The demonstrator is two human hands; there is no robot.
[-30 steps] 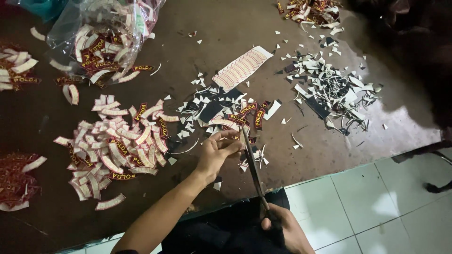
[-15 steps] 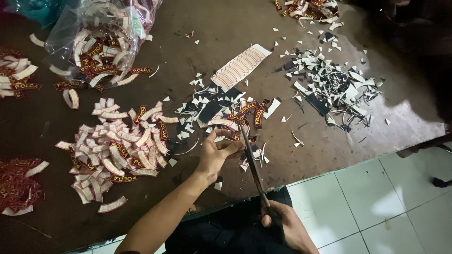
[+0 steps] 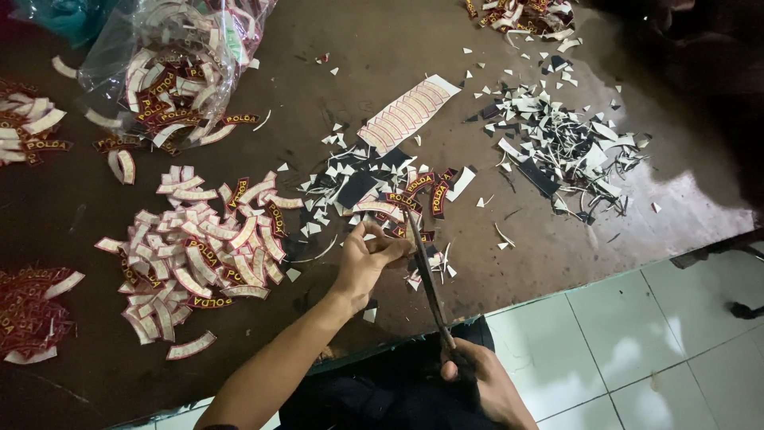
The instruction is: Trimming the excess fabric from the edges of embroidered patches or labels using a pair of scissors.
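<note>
My left hand (image 3: 368, 259) pinches a small curved patch piece over the near edge of the dark brown table (image 3: 334, 48). My right hand (image 3: 477, 382) grips the handles of long scissors (image 3: 426, 275), whose blades reach up to the piece at my left fingertips. A heap of several cut curved patches (image 3: 203, 255), dark red with white backs, lies just left of my left hand. Beyond the scissors lie more patches and white and black trimmings (image 3: 374, 187).
An uncut white sheet of curved patches (image 3: 407, 113) lies mid-table. A clear plastic bag of patches (image 3: 171, 72) sits at the far left. A scrap pile (image 3: 565, 147) spreads at the right. More patch piles (image 3: 28, 314) lie at the left edge. Pale green floor tiles (image 3: 637, 342) show below right.
Both hands stay at the same spot; the scissors have shifted slightly against the piece held in my left fingers. The view has drifted a little.
</note>
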